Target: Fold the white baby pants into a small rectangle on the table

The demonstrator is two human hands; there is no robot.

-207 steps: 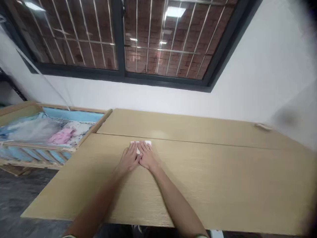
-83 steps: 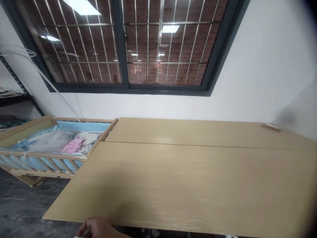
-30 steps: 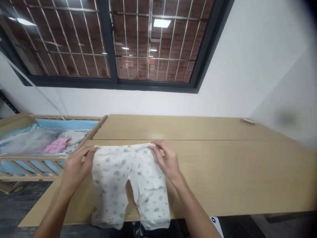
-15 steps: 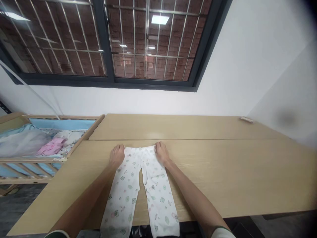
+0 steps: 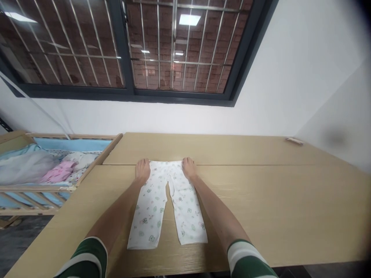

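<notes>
A pair of small white baby pants (image 5: pixel 153 208) with a green and pink print lies spread on the wooden table (image 5: pixel 255 208), waistband away from me and both legs pointing toward me. At the waistband's left corner, my left hand (image 5: pixel 143 170) is closed on the fabric. My right hand (image 5: pixel 189 168) grips the opposite corner, so the waist is stretched straight between them. Fingertips of both hands are partly hidden behind the cloth and knuckles. The leg cuffs rest flat on the tabletop.
Left of the table stands a wooden crib (image 5: pixel 95 166) with blue lining, holding bedding and a pink cloth (image 5: pixel 59 172). A small pale object (image 5: pixel 294 141) lies at the table's far right. Behind are a white wall and a barred window (image 5: pixel 179 92).
Both hands have moved forward, carrying the pants farther from me across the table. The leg ends, which hung over the near edge, now lie on the tabletop.
</notes>
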